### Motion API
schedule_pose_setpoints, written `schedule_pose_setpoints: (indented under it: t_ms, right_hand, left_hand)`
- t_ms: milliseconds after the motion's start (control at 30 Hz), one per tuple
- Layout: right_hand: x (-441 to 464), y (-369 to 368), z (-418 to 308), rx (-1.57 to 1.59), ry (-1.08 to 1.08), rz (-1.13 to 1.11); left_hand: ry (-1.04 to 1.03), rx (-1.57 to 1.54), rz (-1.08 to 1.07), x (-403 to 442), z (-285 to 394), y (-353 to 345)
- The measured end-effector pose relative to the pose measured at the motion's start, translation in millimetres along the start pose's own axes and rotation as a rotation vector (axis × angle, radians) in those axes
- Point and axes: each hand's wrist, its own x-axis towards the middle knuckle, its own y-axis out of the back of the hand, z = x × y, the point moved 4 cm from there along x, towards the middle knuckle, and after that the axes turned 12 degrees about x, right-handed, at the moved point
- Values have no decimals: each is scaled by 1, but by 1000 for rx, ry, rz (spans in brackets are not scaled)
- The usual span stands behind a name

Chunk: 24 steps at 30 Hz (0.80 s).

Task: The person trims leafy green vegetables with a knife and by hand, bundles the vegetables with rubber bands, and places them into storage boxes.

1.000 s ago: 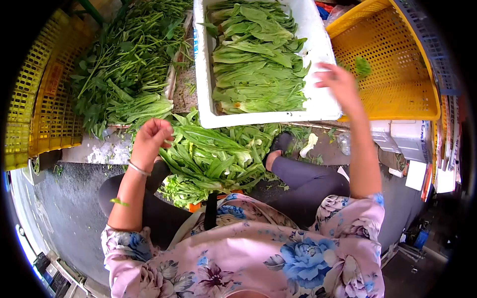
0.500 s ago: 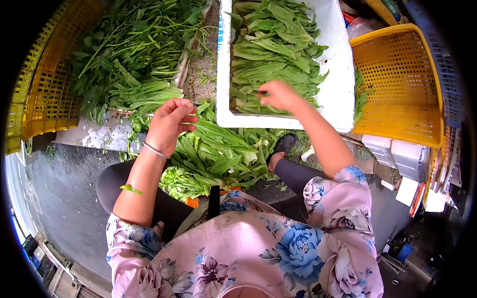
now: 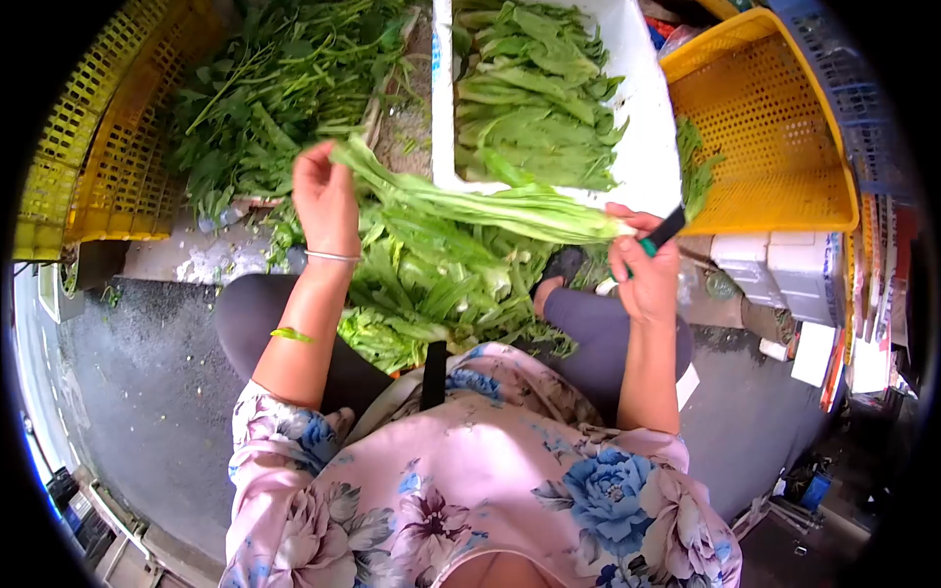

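"Bunch (image 3: 490,208) first: where is it?"

"Up in the air between the two hands, above the heap (image 3: 421,294) of leaves and across the near edge of the white box (image 3: 649,108), as seen from above."

"And the right hand (image 3: 652,279)?"

"Closed. Thumb and fingers pinch the pale stem end, and the same hand also grips a black and green tool (image 3: 668,227). Its black part sticks out past the fingers, up and to the right. What kind of tool, I can't tell."

"The left hand (image 3: 328,208)?"

"Half closed, fingers bent, fingertips at the leafy end. They're blurred, so I can't tell whether they clasp the leaves or only touch them. A bracelet (image 3: 331,257) circles that wrist, and a leaf scrap (image 3: 291,334) lies on the forearm."

"Which way does the bunch point?"

"Stem end to the right, leaf tips to the upper left. Its long axis runs across the view, climbing toward the left hand."

"What about the greens (image 3: 539,108) in the box?"

"They lie side by side, also crosswise. More stalks (image 3: 284,88) are piled left of the box, and a yellow crate (image 3: 769,127) sits to its right."
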Motion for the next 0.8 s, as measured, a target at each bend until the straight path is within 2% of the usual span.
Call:
schedule_pose_setpoints:
  t_ms: [67,100,167,200,233,267,333,400,433,467,500,533,600,633,667,800]
  right_hand:
    - [-17,-7,28,-9,-143,-4]
    - [-25,-11,40,-35,-184,-10]
    - [-35,-18,58,-181,-249,-94]
    - [-38,-25,65,-278,-254,-137]
    - [-41,-25,73,-291,-302,-159]
    - [-43,-28,78,-282,-308,-163]
    - [-44,-39,86,-266,-326,-286]
    - [-44,-38,93,-271,-325,-307]
    - [-43,-35,94,-294,-329,-196]
    - [-41,-32,97,-315,-332,-85]
    - [-38,-29,107,-196,-213,14]
    - [-38,-24,113,-192,-216,15]
    - [-40,-16,124,-330,-368,2]
    - [-44,-18,128,-286,-451,6]
    - [-48,-20,137,-300,-362,-37]
    - [-48,-24,151,-393,-393,-28]
  left_hand:
    - [-344,413,244,-15,50,15]
    - [-342,437,242,-22,63,19]
    - [-588,676,122,-42,91,15]
    - [-628,686,-158,-51,92,6]
    - [-440,678,-472,-66,79,-3]
    - [-420,703,-688,-82,73,-12]
    - [-502,824,-935,-106,48,-23]
    - [-252,710,-1200,-112,18,-30]
    - [-250,709,-1199,-115,12,-31]
    - [-246,737,-1073,-113,8,-30]
    - [-240,764,-947,-111,6,-29]
    - [-237,768,-948,-111,2,-30]
    - [-315,1029,-730,-106,-3,-27]
    - [-367,1041,-662,-106,-3,-28]
    - [-362,1041,-664,-106,-6,-30]
    - [-396,1087,-631,-106,-6,-36]
